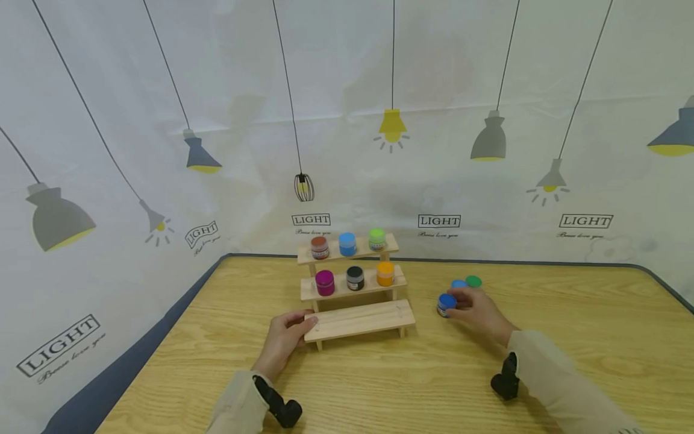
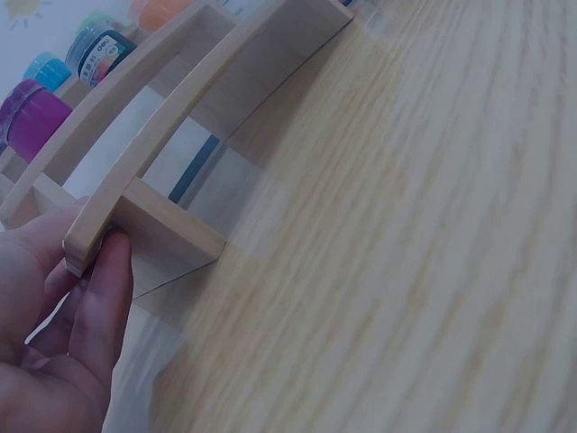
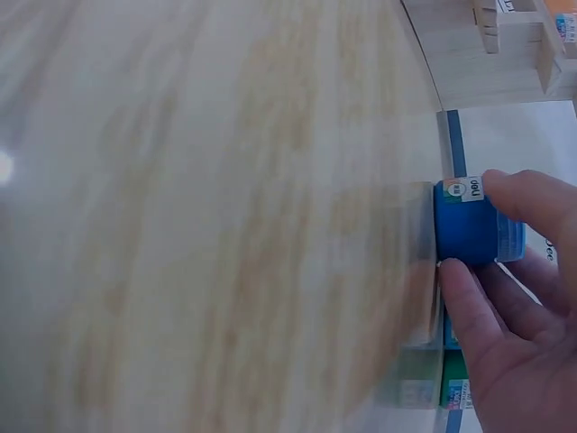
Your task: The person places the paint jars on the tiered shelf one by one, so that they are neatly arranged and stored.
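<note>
A three-step wooden rack point(image 1: 358, 319) stands on the table, its lowest step bare. My left hand point(image 1: 284, 337) pinches the left end of that step, thumb above and fingers underneath, as the left wrist view also shows. To the right of the rack, my right hand point(image 1: 479, 310) holds a dark blue paint jar point(image 1: 446, 305) between thumb and fingers. In the right wrist view the blue jar point(image 3: 469, 221) is upright relative to the table, its labelled side partly covered by a fingertip. Just behind that hand are a light blue jar point(image 1: 459, 284) and a green jar point(image 1: 474, 281), both partly hidden.
On the middle step sit purple point(image 1: 325, 283), black point(image 1: 355, 278) and orange point(image 1: 385, 273) jars. Brown point(image 1: 320, 248), sky-blue point(image 1: 347, 244) and light green point(image 1: 377, 239) jars occupy the top step. A lamp-printed cloth point(image 1: 347, 120) hangs behind the wooden table point(image 1: 379, 386).
</note>
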Motion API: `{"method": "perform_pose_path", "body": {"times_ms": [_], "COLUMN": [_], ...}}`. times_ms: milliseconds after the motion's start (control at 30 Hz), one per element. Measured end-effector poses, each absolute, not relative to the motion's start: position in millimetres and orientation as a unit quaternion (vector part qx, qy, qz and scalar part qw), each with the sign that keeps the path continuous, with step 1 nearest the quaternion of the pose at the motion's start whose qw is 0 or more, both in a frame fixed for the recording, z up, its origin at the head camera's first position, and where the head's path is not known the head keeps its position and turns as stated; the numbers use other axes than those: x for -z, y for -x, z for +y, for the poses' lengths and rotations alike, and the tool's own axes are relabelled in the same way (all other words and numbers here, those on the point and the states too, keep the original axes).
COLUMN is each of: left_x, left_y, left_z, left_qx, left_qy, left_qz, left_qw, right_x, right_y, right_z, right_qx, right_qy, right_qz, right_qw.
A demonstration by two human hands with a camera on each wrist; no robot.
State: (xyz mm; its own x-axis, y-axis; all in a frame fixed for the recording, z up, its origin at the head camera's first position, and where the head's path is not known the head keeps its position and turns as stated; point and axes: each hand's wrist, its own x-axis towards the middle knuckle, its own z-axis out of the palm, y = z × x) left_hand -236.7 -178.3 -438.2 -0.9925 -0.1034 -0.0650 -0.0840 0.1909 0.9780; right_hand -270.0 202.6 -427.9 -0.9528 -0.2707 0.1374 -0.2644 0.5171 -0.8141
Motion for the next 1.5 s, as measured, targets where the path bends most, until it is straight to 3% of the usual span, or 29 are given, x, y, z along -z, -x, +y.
{"method": "perform_pose_path", "body": {"times_ms": [1500], "left_x": [436], "left_y": [236], "left_z": [-177], "left_qx": [0.626], "left_qy": [-0.066], "left_qz": [-0.777], "left_qw": [0.011], "right_x": [416], "right_y": [271], "right_z": [198], "right_qx": [0.425], "right_qy": [0.169], "right_qz": [0.889], "right_qw": [0.012]}}
